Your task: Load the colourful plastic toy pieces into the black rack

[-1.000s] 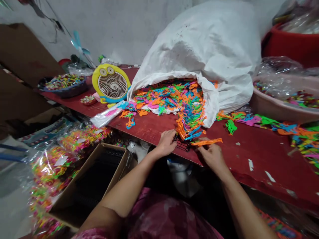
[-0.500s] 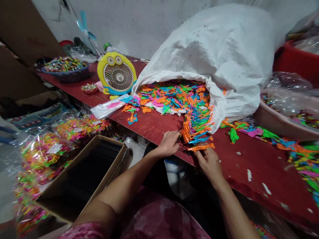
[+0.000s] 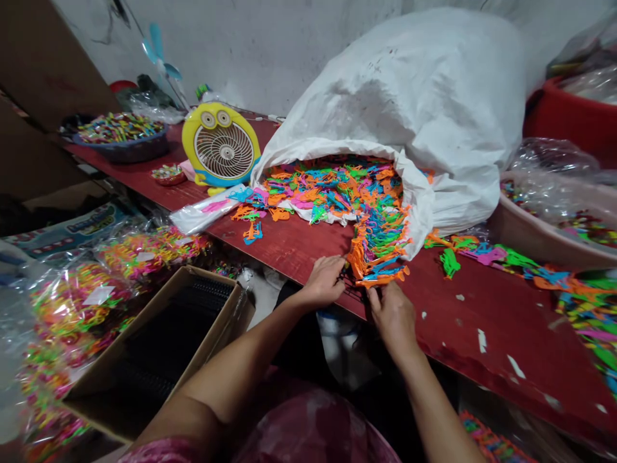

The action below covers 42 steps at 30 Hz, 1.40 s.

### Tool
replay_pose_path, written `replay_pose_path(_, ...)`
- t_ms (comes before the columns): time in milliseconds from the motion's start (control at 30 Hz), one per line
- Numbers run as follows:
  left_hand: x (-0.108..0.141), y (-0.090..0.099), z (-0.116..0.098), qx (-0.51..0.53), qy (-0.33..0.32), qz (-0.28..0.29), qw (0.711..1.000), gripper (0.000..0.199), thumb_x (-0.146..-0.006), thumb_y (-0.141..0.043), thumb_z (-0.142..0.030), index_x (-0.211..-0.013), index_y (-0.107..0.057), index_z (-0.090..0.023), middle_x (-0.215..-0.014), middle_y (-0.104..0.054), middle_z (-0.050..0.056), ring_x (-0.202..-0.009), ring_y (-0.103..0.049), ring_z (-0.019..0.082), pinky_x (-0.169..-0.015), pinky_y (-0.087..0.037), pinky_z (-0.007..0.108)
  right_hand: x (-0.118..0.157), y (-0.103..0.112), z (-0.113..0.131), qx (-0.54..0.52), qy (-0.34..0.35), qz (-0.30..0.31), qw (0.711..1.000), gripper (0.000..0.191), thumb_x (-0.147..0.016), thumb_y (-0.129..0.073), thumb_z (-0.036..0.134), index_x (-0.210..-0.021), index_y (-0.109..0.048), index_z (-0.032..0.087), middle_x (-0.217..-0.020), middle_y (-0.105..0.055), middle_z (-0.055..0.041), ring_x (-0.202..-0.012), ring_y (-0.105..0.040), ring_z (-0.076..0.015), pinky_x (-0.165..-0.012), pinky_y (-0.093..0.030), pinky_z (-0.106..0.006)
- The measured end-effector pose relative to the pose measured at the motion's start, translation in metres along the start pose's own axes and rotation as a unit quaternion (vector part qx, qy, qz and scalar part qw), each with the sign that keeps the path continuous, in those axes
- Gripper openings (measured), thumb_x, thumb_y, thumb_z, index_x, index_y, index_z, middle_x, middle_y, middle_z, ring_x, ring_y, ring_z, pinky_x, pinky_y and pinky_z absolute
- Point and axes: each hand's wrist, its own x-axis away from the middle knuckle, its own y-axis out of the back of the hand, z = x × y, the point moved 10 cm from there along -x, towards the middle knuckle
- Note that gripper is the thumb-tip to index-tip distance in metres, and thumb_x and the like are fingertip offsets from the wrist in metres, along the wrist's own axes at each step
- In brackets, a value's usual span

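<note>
Working at table edge w/ both hands. L hand (image 3: 325, 281) curled, fingers close together, tips on dark wire rack (image 3: 354, 289), which sits at edge of red table (image 3: 482, 334). R hand (image 3: 393, 315) has fingers bunched downward at same rack, just under orange bits; can't tell if it's pinching anything. Colored plastic pcs (image 3: 380, 238) spill from mouth of white sack (image 3: 409, 96) in a big tangled pile, mostly orange, blue, green, pink. Narrow end of pile runs down to rack, btwn my hands. More pcs lie in a loose strip on table, R of sack, incl. green pc (image 3: 450, 262). Left of sack: yellow fan (image 3: 222, 146), clear bag (image 3: 207, 215) w/ pink pc inside, small dish (image 3: 168, 175), blue basket (image 3: 120, 138) full of colored pcs. Below table on L: cardboard box (image 3: 159, 341) holding black coils, next to clear bags (image 3: 72, 315) of colored pcs. Far R: pink basin (image 3: 525, 231) under clear plastic, red tub (image 3: 573, 116) behind it.
</note>
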Motion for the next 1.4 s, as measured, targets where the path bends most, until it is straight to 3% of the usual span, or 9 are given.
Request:
replay_pose_path(300,-0.003,0.004,-0.003,0.019,-0.007,-0.003,1.000,0.044,-0.078,-0.051,-0.017,-0.122,-0.054,-0.021,-0.128,-0.061,0.009,-0.121,-0.053,0.025,-0.105,-0.039,0.041,-0.003,-0.013,0.002,0.064,-0.099,0.128,0.985,0.026,-0.100,-0.041,0.031,-0.107,-0.060,0.015,-0.098,-0.070,-0.0107,-0.083,-0.065,-0.0212,-0.063,-0.031,-0.030)
replay_pose_path(467,0.000,0.004,-0.003,0.028,-0.005,-0.030,0.999,0.039,-0.083,-0.052,-0.021,-0.122,-0.054,-0.022,-0.121,-0.063,0.008,-0.115,-0.055,0.025,-0.102,-0.042,0.041,-0.001,-0.008,0.005,0.076,-0.104,0.124,0.984,0.027,-0.101,-0.039,0.030,-0.111,-0.058,0.015,-0.101,-0.071,-0.0104,-0.086,-0.067,-0.0211,-0.065,-0.033,-0.030)
replay_pose_path(633,0.003,0.002,0.001,0.017,-0.007,-0.064,0.998,0.041,-0.084,-0.052,-0.020,-0.124,-0.053,-0.022,-0.127,-0.061,0.008,-0.121,-0.052,0.025,-0.106,-0.038,0.042,-0.002,-0.002,0.007,0.095,-0.102,0.095,0.986,0.028,-0.100,-0.042,0.033,-0.107,-0.060,0.013,-0.097,-0.071,-0.0115,-0.083,-0.069,-0.0216,-0.065,-0.035,-0.029)
replay_pose_path(833,0.003,0.002,0.002,0.020,0.006,-0.060,0.998,0.044,-0.082,-0.052,-0.020,-0.126,-0.053,-0.023,-0.126,-0.062,0.008,-0.121,-0.053,0.025,-0.106,-0.038,0.043,-0.001,-0.001,0.007,0.077,-0.103,0.077,0.989,0.030,-0.101,-0.037,0.032,-0.105,-0.062,0.014,-0.093,-0.071,-0.0120,-0.087,-0.069,-0.0213,-0.066,-0.038,-0.028)
replay_pose_path(1000,0.000,0.001,0.003,0.023,0.010,-0.055,0.998,0.041,-0.083,-0.054,-0.023,-0.124,-0.056,-0.023,-0.128,-0.062,0.007,-0.123,-0.053,0.024,-0.106,-0.038,0.042,0.002,-0.009,0.002,0.064,-0.123,0.110,0.984,0.031,-0.101,-0.036,0.032,-0.107,-0.061,0.015,-0.096,-0.071,-0.0134,-0.084,-0.068,-0.0216,-0.065,-0.041,-0.029)
replay_pose_path(1200,-0.009,0.011,0.010,-0.017,0.077,-0.102,0.992,0.013,-0.087,-0.054,-0.026,-0.093,-0.063,-0.020,-0.094,-0.068,0.005,-0.095,-0.060,0.022,-0.085,-0.044,0.033,-0.004,-0.009,0.006,0.038,-0.111,0.139,0.983,0.034,-0.102,-0.034,0.033,-0.105,-0.063,0.016,-0.100,-0.072,-0.0125,-0.088,-0.068,-0.0216,-0.069,-0.042,-0.028)
replay_pose_path(1300,-0.012,0.017,0.012,-0.064,0.098,-0.122,0.986,0.012,-0.086,-0.054,-0.027,-0.077,-0.057,-0.019,-0.081,-0.062,0.004,-0.084,-0.057,0.020,-0.074,-0.041,0.029,-0.002,-0.003,0.007,0.013,-0.087,0.141,0.986,0.028,-0.099,-0.040,0.033,-0.109,-0.061,0.016,-0.102,-0.072,-0.0109,-0.091,-0.068,-0.0218,-0.070,-0.041,-0.028)
replay_pose_path(1400,-0.012,0.017,0.016,-0.037,0.123,-0.125,0.984,0.010,-0.085,-0.056,-0.029,-0.082,-0.055,-0.019,-0.077,-0.057,0.001,-0.072,-0.055,0.016,-0.064,-0.037,0.025,0.007,0.005,-0.007,-0.029,-0.071,0.154,0.985,0.023,-0.094,-0.048,0.029,-0.110,-0.058,0.017,-0.102,-0.072,-0.0086,-0.092,-0.067,-0.0208,-0.072,-0.039,-0.026)
